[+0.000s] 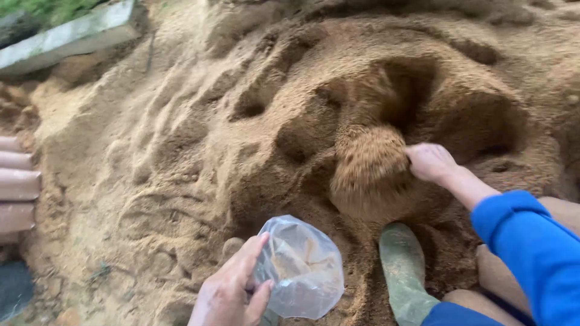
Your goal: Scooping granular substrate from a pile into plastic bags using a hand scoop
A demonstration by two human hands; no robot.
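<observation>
The broad heap of loose brown sand (199, 139) lies open across the middle and left, with only shallow ruts and scooped hollows to cross. Between the left hand (232, 290), whose grip pinches a clear crumpled plastic bag (305, 265), and the right hand (430, 162) the way is free. A green rubber boot (405, 271) blocks the lower right. Reddish clay pipes (18, 184) close the left edge, and a grey concrete slab (72, 33) the upper left.

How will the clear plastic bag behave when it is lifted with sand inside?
The clear plastic bag looks thin and crumpled, so it will probably be floppy and sag. The left hand pinches its rim, which may slip. The loose sand pushed by the right hand would likely make it heavy.
</observation>
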